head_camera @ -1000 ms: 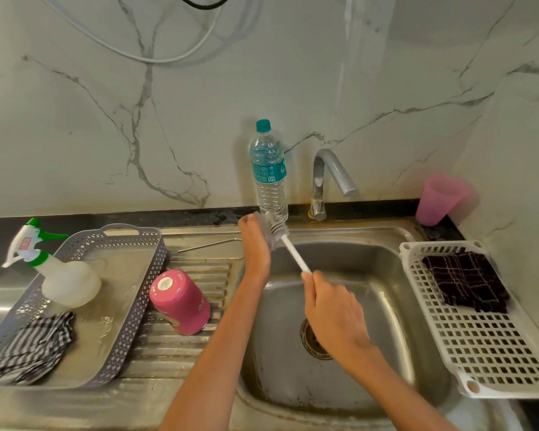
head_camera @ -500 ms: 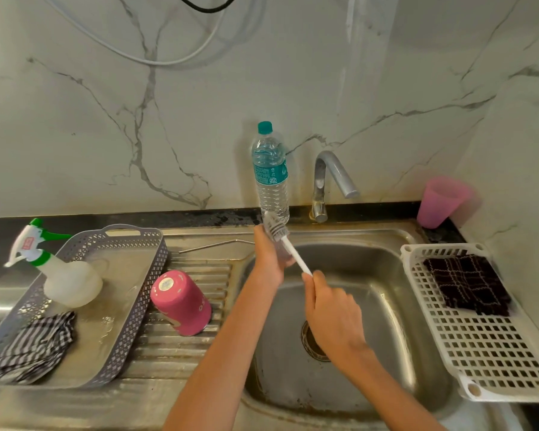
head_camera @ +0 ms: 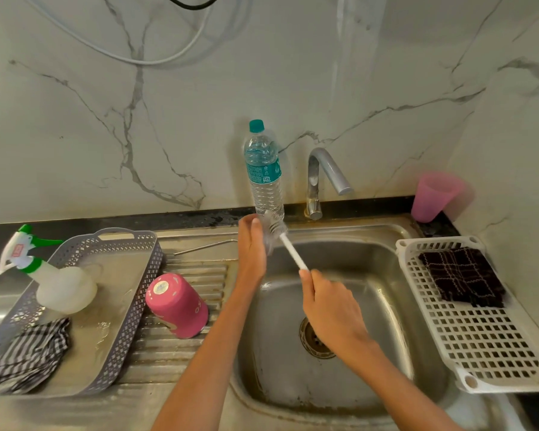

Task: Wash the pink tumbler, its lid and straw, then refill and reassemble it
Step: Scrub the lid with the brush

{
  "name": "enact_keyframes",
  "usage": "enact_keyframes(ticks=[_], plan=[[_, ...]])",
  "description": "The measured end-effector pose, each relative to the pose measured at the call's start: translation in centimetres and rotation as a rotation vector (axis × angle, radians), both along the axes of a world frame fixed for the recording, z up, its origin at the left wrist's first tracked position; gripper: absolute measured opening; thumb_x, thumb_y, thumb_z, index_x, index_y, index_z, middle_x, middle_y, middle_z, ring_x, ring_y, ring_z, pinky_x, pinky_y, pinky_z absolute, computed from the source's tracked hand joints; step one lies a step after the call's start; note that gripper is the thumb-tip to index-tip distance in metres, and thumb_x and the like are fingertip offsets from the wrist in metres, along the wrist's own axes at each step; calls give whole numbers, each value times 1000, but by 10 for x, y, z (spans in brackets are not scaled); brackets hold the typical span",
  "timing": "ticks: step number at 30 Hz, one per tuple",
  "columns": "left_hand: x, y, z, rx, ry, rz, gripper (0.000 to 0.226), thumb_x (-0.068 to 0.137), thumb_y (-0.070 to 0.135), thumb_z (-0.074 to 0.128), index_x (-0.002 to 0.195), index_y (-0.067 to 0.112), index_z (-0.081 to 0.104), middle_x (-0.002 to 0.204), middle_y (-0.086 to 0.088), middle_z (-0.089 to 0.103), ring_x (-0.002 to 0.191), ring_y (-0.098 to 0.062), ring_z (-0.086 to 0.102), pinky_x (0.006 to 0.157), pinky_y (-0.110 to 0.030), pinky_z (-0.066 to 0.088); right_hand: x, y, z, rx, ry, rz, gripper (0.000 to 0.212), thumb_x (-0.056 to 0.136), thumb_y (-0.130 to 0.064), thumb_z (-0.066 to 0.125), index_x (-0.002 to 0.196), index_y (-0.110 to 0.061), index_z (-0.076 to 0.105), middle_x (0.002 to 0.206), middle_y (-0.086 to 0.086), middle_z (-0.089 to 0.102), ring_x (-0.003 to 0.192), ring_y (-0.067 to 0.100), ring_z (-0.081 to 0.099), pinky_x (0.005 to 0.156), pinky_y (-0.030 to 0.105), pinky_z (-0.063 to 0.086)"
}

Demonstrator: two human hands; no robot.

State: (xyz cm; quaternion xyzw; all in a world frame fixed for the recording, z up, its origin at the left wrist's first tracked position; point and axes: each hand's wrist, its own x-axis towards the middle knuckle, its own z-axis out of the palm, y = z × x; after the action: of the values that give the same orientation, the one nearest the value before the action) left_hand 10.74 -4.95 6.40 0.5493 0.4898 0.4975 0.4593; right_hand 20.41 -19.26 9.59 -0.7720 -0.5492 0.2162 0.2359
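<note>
The pink tumbler point(head_camera: 177, 304) stands upside down on the ribbed drainboard, left of the sink basin point(head_camera: 383, 309). A thin metal straw point(head_camera: 206, 246) lies on the steel behind it. Over the basin's back left corner my left hand point(head_camera: 251, 248) stands upright, gripping a small clear piece that looks like the lid point(head_camera: 269, 242), seen edge-on. My right hand point(head_camera: 332, 309) grips the white handle of a bottle brush point(head_camera: 293, 251), whose bristled head presses against the lid.
A water bottle point(head_camera: 263, 172) and the tap point(head_camera: 321, 178) stand at the sink's back edge. A grey basket point(head_camera: 128, 293) on the left holds a spray bottle point(head_camera: 55, 281) and a striped cloth. A white basket point(head_camera: 479, 331) with a dark cloth sits on the right, a pink cup point(head_camera: 431, 197) behind it.
My left hand has shifted slightly side to side against the brush head. My right hand and the brush handle have barely moved. The tumbler and straw lie as before.
</note>
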Motion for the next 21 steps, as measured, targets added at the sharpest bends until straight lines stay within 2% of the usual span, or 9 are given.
enact_keyframes(ticks=[3,6,8,13,15,17,18,19,21], plan=[[-10,7,3,-24,-12,-7,17,107,30,32,110,23,46,103,-1,54,94,-11,54,80,-21,43,-4,-13,1,-35,34,19,44,100,-52,17,82,-23,45,84,11,65,83,34,61,75,47,51],[-12,-3,4,41,105,-148,18,105,31,34,114,23,49,110,1,55,95,-4,55,76,-8,42,10,12,5,-44,50,-10,47,101,-50,19,89,-20,53,83,9,64,82,31,61,73,45,51],[-10,-14,3,102,208,-239,21,104,32,35,116,23,50,110,4,54,94,-1,54,75,-5,41,17,24,10,-53,55,-26,48,102,-49,20,91,-18,55,78,5,61,79,27,60,70,42,50],[-11,-19,7,-21,134,-142,15,107,26,34,113,17,45,106,3,54,91,0,52,69,-1,39,11,3,4,-32,12,-1,45,102,-48,19,82,-20,48,74,3,56,81,30,60,71,44,49],[-9,-26,2,-28,125,-181,15,107,26,35,109,18,48,100,4,55,86,2,53,78,-9,41,15,7,3,-44,4,-13,46,102,-47,19,84,-19,50,74,1,56,82,30,60,70,42,48],[-2,-31,-4,-39,104,-211,18,104,35,38,103,21,50,96,0,56,86,-7,53,85,-30,43,20,15,4,-70,-15,-27,47,102,-46,19,90,-17,54,75,2,57,80,27,59,67,38,46],[1,-31,-4,-71,64,-196,21,99,42,39,102,23,49,98,-3,56,88,-13,54,84,-37,46,21,17,4,-70,-17,-28,47,102,-46,19,91,-17,54,74,1,57,79,26,58,65,37,45],[3,-31,-1,-115,-5,-161,27,94,47,39,103,25,50,101,-7,58,91,-17,55,81,-41,50,21,16,3,-55,-15,-26,46,102,-46,19,89,-18,53,73,1,56,77,26,58,64,37,44],[4,-31,5,-229,-186,-105,40,90,52,42,111,21,55,111,-11,63,97,-21,61,71,-36,55,20,11,2,-29,-24,-29,44,102,-47,19,85,-20,48,70,0,55,75,25,58,61,36,41]])
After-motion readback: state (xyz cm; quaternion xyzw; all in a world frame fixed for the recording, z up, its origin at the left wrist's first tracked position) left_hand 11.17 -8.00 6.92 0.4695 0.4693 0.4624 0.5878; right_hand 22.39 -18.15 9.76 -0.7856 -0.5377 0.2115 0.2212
